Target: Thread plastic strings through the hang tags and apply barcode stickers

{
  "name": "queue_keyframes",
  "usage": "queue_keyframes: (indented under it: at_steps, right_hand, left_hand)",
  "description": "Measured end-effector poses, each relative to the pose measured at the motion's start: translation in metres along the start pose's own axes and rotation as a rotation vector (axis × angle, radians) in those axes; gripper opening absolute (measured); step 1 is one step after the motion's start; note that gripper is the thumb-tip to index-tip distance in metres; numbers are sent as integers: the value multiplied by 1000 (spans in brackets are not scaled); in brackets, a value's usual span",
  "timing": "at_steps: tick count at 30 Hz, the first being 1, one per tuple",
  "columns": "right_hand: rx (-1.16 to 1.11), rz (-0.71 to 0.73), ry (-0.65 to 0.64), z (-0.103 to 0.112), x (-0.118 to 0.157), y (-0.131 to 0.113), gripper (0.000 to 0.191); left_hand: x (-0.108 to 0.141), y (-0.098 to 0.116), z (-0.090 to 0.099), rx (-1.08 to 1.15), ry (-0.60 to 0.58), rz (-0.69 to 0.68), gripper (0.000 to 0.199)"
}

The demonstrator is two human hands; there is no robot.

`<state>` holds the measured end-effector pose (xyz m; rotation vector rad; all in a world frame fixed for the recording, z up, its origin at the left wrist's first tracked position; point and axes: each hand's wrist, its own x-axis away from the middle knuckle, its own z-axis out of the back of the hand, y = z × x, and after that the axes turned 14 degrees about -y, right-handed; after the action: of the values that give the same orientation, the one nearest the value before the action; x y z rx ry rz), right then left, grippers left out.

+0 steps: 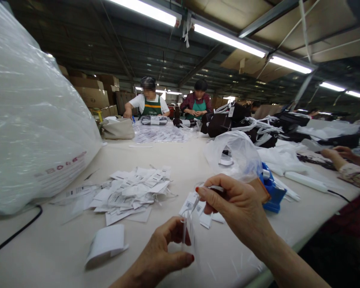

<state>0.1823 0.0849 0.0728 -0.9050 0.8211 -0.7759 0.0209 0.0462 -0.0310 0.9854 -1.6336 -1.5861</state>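
Note:
Near the front of the table, my left hand holds a thin white tag turned almost edge-on between thumb and fingers. My right hand, just above and to the right, pinches a thin pale string that runs down to the top of this tag. Several printed labels with barcodes lie on the table behind my hands, partly hidden by them. To the left is a loose heap of white printed tags. A curled white label strip lies nearer, left of my left hand.
A large plastic-wrapped bundle fills the left side, with a black cable by it. At right are a clear plastic bag, a blue holder and a pile of black items. Two people work opposite; another person's hands show at right.

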Motion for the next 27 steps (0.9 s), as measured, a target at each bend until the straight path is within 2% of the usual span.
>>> queue_keyframes:
  at_steps: [3,8,11,16,27]
  right_hand:
    - [41,15,-3,-1,-2,-3,19]
    - [52,29,2,-3,-4,-8,19]
    - [76,40,3,-4,-3,-10,18]
    - [52,37,-29,-6,-4,-12,17]
    - [40,62,-1,-3,-1,-15,19]
  left_hand:
    - [-2,2,0,147,-25,-30,45]
    - [-2,17,-5,444,-91,-53,51]
    - [1,23,-4,455,-60,-38,51]
    - [1,20,-1,466,-41,-40,50]
    - [-7,19,-7,505,-111,-68,43]
